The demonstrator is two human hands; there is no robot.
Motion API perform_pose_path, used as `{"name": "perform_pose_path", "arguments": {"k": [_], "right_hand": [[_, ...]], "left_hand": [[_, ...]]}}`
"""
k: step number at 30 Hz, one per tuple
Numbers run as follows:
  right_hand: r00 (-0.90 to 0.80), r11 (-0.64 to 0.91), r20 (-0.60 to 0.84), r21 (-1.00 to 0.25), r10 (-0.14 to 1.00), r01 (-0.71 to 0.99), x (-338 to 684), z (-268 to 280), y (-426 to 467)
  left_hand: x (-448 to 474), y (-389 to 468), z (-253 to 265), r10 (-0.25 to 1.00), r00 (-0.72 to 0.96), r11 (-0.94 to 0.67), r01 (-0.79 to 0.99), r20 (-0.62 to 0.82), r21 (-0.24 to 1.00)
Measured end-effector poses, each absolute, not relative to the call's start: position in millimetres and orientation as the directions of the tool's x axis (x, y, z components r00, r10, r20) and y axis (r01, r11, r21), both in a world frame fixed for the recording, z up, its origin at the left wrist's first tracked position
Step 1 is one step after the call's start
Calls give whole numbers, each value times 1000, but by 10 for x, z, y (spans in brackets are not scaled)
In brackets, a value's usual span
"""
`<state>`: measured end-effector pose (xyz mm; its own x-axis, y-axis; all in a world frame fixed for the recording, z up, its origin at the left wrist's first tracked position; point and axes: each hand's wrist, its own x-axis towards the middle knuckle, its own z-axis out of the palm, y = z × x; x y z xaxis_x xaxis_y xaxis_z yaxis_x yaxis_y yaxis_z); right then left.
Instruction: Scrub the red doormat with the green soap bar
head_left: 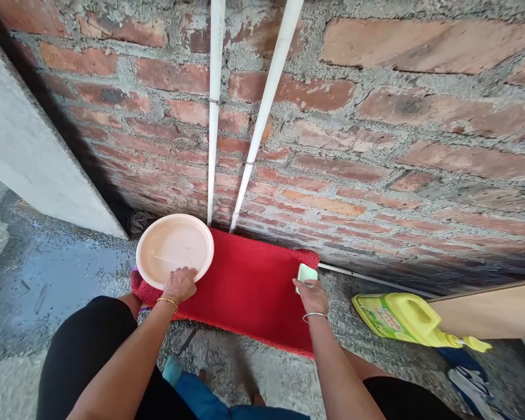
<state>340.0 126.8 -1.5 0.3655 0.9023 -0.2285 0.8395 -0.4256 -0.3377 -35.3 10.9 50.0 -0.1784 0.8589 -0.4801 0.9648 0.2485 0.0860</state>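
Observation:
My left hand (181, 284) is closed over the near rim of a round, pale pink basin (175, 242). The basin is tilted towards me above the left end of a red mat (254, 280), with a little wetness on its inside. In my right hand (314, 296) is a small pale green block (307, 272) with rounded corners, which looks like a bar of soap. Fingers and thumb grip its near end, over the mat's right end. The mat has a smooth red top and shaggy edges; what supports it is hidden.
A brick wall (332, 140) with two white pipes (262, 116) rises behind the mat. To the right, a yellow detergent jug (394, 318) lies near a wooden board (494, 309) and a shoe (472, 382). A grey slab (39, 128) leans at left over wet concrete (65, 274).

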Motion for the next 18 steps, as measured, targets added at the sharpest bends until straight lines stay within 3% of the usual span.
{"name": "perform_pose_path", "arguments": {"k": [4, 8, 13, 18], "right_hand": [[329, -398, -237, -373, 914, 838, 3046, -6, 1262], [63, -158, -244, -393, 968, 906, 2107, 59, 1254], [-221, 108, -282, -367, 933, 924, 1250, 114, 1227], [-171, 62, -338, -311, 925, 948, 1496, 91, 1321]], "left_hand": [[-347, 115, 514, 856, -187, 253, 965, -482, 75], [-348, 126, 517, 854, -183, 255, 963, -488, 84], [-357, 134, 499, 856, -177, 253, 963, -486, 95], [-358, 134, 503, 850, -181, 258, 962, -495, 91]]}}
